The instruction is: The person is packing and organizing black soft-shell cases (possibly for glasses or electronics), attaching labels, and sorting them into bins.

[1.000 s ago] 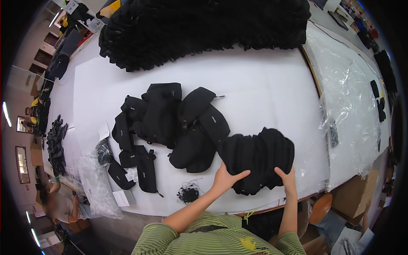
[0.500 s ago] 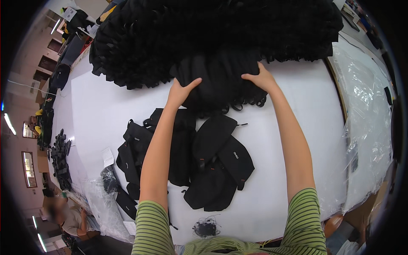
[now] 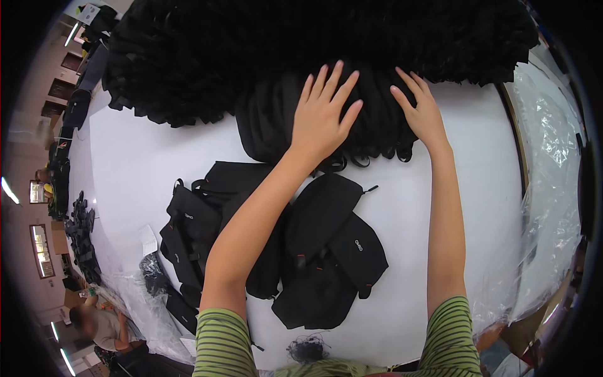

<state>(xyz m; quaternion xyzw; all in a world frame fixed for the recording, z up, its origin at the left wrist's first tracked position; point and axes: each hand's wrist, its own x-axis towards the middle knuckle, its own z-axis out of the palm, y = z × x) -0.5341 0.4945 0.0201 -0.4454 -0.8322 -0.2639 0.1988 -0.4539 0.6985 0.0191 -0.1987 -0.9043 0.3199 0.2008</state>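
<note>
A stack of black fabric pieces [image 3: 264,122] with loops along its near edge lies against a long heap of ruffled black fabric [image 3: 182,69] at the far side of the table. My left hand [image 3: 323,116] rests on the stack with its fingers spread. At the stack's right side my right hand [image 3: 424,113] is open, fingers stretched forward over the cloth. Nearer to me lie several black pouches [image 3: 358,248] with small light logos and orange tags. Other black bag pieces [image 3: 195,213] lie to their left, partly hidden under my left forearm.
The white table [image 3: 402,251] spreads beneath everything. Clear plastic sheeting [image 3: 546,157] covers the right side, and more plastic [image 3: 135,298] lies at lower left. A tangle of thin black threads [image 3: 308,347] sits at the near edge. Another person [image 3: 103,327] sits at lower left.
My hands were at the stack's two sides with thumbs on top. Now the left hand has moved right onto the stack, and the right has shifted slightly right, both with fingers extended.
</note>
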